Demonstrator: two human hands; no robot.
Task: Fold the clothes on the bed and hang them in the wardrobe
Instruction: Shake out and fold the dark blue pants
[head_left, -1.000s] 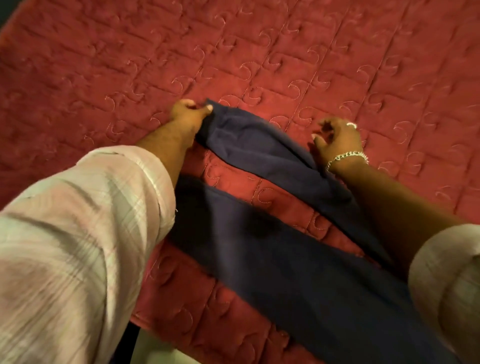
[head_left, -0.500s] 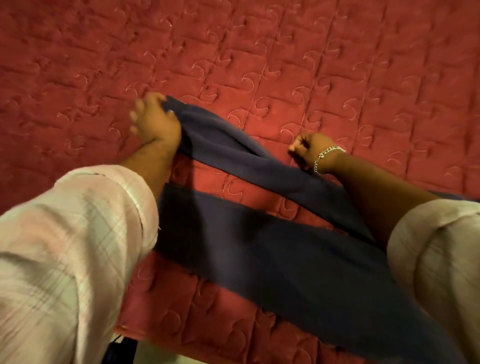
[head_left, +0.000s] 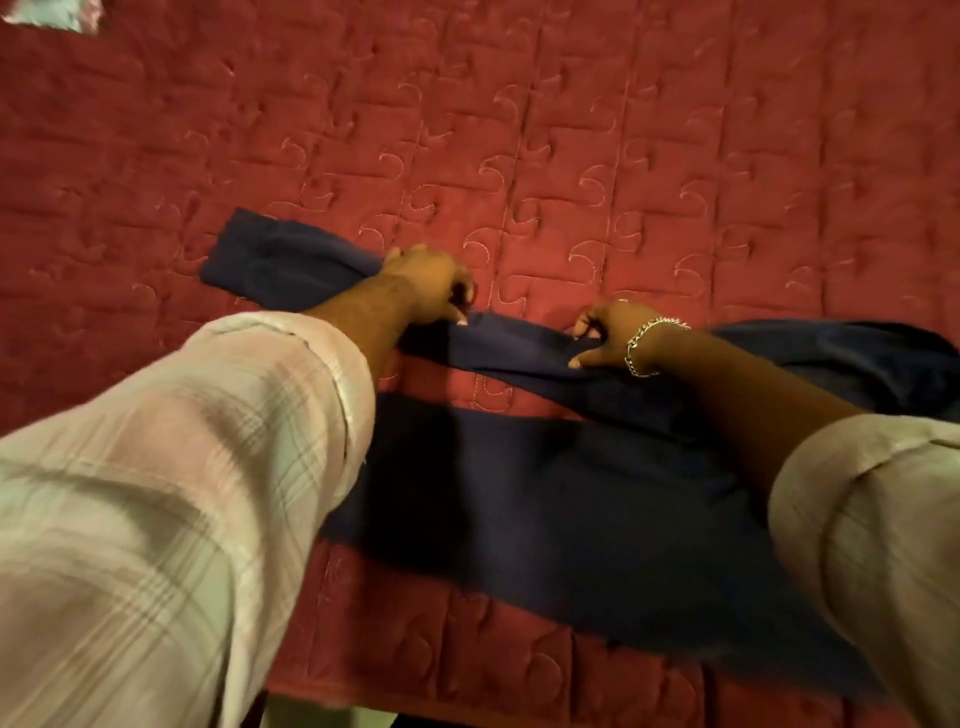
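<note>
Left hand (head_left: 428, 286) fingers curled pinching navy trousers (head_left: 545, 499) leg, right hand (head_left: 605, 335) pinching same leg just beside, red quilt (head_left: 623, 130) beneath fingertips

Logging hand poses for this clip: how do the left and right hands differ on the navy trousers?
The left hand grips the far trouser leg nearer its hem; the right hand grips it nearer the waist. The right wrist has a bracelet; the left is bare. Both have curled fingers and rolled-up sleeves.
</note>
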